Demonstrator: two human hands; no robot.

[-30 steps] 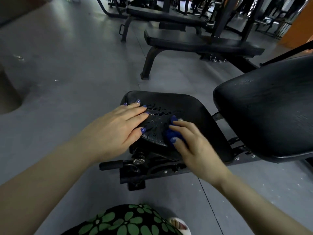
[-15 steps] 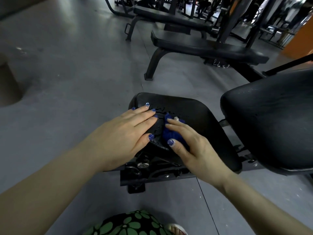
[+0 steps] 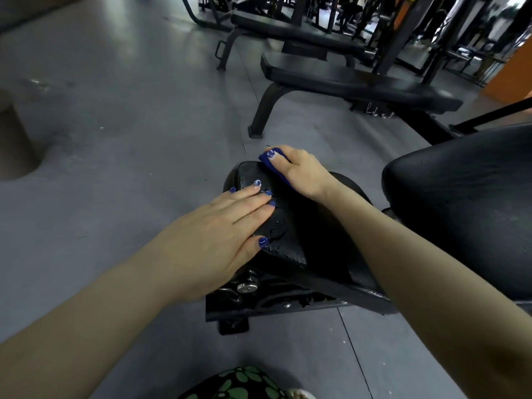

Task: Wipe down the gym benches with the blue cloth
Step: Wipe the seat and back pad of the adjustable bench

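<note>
blue cloth [image 3: 275, 171] under right hand [image 3: 299, 171], far edge of seat pad [image 3: 290, 226]

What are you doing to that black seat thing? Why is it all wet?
A person is wiping a gym bench. The right hand presses a blue cloth against the far edge of the small black seat pad. The left hand lies flat on the near side of the pad, fingers straight, steadying it. Water droplets sit on the pad near the left fingers, so that part looks not yet wiped dry. The larger back pad is to the right, and more benches stand behind.
</note>
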